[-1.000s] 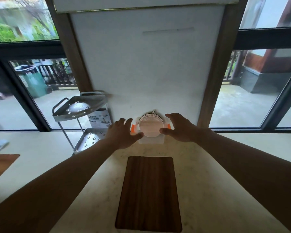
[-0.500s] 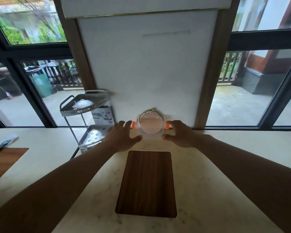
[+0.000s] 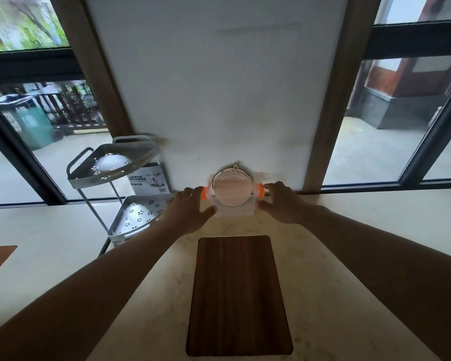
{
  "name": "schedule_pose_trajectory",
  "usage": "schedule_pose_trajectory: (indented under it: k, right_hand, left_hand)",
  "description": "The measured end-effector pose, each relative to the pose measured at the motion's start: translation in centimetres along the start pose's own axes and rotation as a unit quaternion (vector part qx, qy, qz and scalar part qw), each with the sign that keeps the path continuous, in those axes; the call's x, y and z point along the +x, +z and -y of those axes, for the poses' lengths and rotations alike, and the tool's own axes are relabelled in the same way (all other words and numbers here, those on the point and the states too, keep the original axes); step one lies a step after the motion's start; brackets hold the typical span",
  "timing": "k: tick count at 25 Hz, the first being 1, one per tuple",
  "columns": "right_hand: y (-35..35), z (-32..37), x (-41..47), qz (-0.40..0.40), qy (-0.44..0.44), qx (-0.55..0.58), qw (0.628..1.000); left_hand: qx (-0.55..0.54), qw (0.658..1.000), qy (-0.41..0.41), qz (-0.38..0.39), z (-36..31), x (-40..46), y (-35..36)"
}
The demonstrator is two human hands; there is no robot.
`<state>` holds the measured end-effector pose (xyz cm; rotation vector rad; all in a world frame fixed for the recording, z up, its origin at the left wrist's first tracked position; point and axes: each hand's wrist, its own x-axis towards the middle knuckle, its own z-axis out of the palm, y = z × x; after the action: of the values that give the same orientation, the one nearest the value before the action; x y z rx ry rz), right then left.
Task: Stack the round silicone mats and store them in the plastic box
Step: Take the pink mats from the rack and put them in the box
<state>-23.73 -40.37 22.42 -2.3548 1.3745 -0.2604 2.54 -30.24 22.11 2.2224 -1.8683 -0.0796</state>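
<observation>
A clear plastic box (image 3: 233,211) with orange side latches (image 3: 205,193) stands at the far edge of the counter, against the white wall panel. Round silicone mats (image 3: 232,189), pale pink in front with a black-rimmed one behind, stand upright together inside it and rise above its rim. My left hand (image 3: 186,209) is at the box's left side, fingers on the orange latch and thumb at the front corner. My right hand (image 3: 281,204) mirrors it on the right side, fingertips at the other latch (image 3: 261,190). Both hands clasp the box between them.
A dark wooden cutting board (image 3: 238,295) lies on the pale counter (image 3: 349,243) just in front of the box. A grey two-tier metal rack (image 3: 130,204) stands to the left, with a small printed carton (image 3: 149,179) behind it. Windows flank the wall panel.
Half a second ago my hands sat slightly back from the box; now both press against its sides at the latches. The box stays by the wall.
</observation>
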Motion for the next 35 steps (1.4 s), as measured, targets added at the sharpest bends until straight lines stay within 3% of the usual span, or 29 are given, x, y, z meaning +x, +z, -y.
schedule_pose_trajectory:
  k: [7, 18, 35]
  right_hand:
    - [2.8, -2.8, 8.4, -0.024, 0.030, 0.003, 0.999]
    - [7.0, -6.9, 22.4, -0.025, 0.017, -0.016, 0.999]
    - [12.2, -8.6, 29.6, -0.121, 0.041, -0.051, 0.991]
  left_hand:
    - [-0.032, 0.999, -0.032, 0.024, 2.5, 7.6, 3.9]
    - [-0.053, 0.998, -0.001, 0.046, 2.2, 20.6, 11.7]
    - [-0.055, 0.997, -0.046, -0.037, 3.3, 28.5, 18.3]
